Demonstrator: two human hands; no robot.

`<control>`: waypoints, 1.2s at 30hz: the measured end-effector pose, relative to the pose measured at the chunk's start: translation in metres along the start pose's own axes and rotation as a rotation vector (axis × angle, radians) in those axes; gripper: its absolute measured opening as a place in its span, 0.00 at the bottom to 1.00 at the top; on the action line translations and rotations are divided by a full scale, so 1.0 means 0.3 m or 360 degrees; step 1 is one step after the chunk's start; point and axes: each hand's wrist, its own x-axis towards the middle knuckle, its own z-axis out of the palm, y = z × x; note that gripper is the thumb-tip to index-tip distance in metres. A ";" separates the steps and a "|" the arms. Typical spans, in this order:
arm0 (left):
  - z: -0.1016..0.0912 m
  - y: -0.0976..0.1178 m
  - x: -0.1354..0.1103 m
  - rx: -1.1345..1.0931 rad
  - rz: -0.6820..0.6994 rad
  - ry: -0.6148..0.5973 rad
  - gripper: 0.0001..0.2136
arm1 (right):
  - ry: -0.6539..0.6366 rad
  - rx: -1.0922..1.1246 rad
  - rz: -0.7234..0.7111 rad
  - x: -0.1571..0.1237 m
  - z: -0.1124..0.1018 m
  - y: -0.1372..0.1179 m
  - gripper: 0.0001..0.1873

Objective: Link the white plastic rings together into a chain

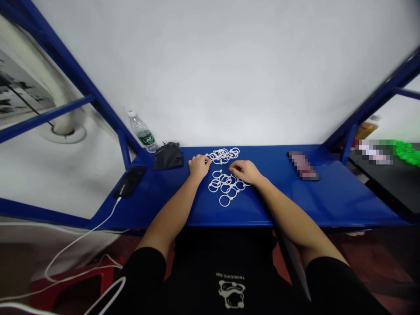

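rings (225,188) of thin white plastic, blue table (282,199) — left hand (198,166) grip unclear, right hand (244,171) flat

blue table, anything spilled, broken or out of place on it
Nothing spilled or damaged. The white rings lie in two loose heaps, the bottle stands upright; only the phone sits at the table edge, its cable trailing off.
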 end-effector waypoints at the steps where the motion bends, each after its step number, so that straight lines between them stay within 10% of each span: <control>1: -0.006 0.006 0.001 -0.0031 -0.0016 0.0015 0.06 | 0.0000 0.0001 0.0001 0.000 0.000 0.001 0.08; 7: -0.048 0.056 0.003 -0.0276 0.0067 0.0270 0.03 | -0.0006 0.0001 0.0022 -0.002 -0.002 -0.002 0.08; 17: -0.045 0.185 -0.089 -0.0487 0.1064 0.0094 0.06 | 0.0315 0.0317 0.0135 -0.001 0.000 0.001 0.20; 36: -0.068 0.192 -0.102 -0.0561 0.1017 -0.0139 0.13 | 0.0291 0.0168 -0.0018 -0.006 0.015 -0.014 0.13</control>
